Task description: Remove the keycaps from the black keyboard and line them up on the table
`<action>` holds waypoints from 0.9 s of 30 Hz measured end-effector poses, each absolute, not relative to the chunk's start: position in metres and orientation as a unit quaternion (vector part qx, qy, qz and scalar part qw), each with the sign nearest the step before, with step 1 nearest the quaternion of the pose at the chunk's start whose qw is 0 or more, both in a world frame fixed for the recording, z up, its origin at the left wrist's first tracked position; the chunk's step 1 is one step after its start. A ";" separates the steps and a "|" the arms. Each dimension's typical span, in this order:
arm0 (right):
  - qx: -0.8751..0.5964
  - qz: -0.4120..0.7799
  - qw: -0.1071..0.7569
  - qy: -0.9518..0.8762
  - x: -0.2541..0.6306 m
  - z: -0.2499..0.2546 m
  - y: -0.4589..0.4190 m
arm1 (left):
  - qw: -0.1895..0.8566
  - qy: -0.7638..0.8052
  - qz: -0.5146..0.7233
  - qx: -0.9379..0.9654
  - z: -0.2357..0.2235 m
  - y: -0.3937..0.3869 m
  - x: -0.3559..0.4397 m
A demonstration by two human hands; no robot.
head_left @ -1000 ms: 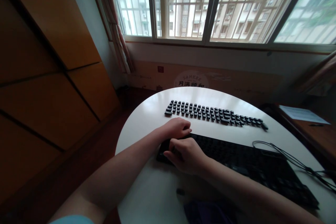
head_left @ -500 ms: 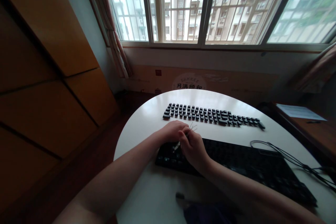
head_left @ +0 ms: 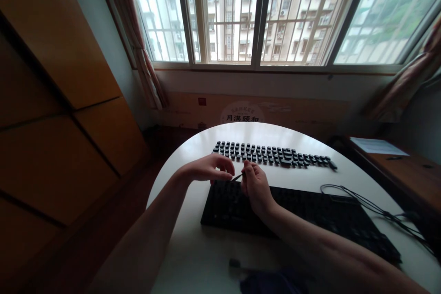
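Observation:
A black keyboard [head_left: 310,206] lies across the white table under my hands. Between the fingertips of my right hand [head_left: 255,184] is a slim keycap puller [head_left: 237,177], its narrow dark end pointing left; the rest is hidden in the grip. My left hand [head_left: 210,168] hovers over the keyboard's back left corner, fingers curved and apart. Its fingertips come close to the puller's end, and I cannot tell whether they touch. Beyond both hands, loose black keycaps [head_left: 275,154] stand in several rows.
The round white table [head_left: 182,234] carries a cable [head_left: 375,206] on the right. A small dark object [head_left: 234,263] and dark purple cloth [head_left: 275,281] are at the near edge. A wooden desk [head_left: 409,165] with a paper sheet [head_left: 379,145] stands at right.
My hands have come apart: the left has moved left and loosened, while the right keeps the puller. The puller's fanned wires, seen earlier, are now hidden. The view has shifted slightly.

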State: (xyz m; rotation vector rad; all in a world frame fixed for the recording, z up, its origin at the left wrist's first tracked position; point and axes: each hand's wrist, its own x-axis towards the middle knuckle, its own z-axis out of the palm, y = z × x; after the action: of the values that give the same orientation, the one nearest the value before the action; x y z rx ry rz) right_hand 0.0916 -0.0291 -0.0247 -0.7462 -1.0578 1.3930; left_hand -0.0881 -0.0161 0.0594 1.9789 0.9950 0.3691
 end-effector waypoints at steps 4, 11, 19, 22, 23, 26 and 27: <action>-0.300 0.582 0.590 -0.473 0.091 -0.025 -0.030 | 0.450 0.401 0.126 0.788 0.061 -0.017 -0.092; -0.316 0.563 0.588 -0.488 0.092 -0.028 -0.030 | 0.435 0.417 0.098 0.792 0.054 -0.011 -0.094; -0.326 0.535 0.574 -0.528 0.092 -0.032 -0.030 | 0.432 0.382 0.080 0.813 0.055 -0.010 -0.096; -0.324 0.538 0.572 -0.528 0.092 -0.032 -0.030 | 0.431 0.351 0.099 0.825 0.055 -0.008 -0.098; -0.323 0.541 0.572 -0.526 0.091 -0.032 -0.029 | 0.432 0.343 0.106 0.827 0.056 -0.008 -0.099; -0.326 0.544 0.572 -0.520 0.091 -0.033 -0.028 | 0.450 0.345 0.112 0.816 0.057 -0.007 -0.105; -0.329 0.543 0.573 -0.518 0.091 -0.033 -0.027 | 0.459 0.355 0.112 0.806 0.058 -0.007 -0.108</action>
State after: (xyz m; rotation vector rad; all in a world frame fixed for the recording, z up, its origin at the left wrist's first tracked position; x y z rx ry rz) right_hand 0.0912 -0.0269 -0.0333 -0.7715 -1.2139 1.2727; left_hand -0.1078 -0.0067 0.0577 1.9853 0.8747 0.2747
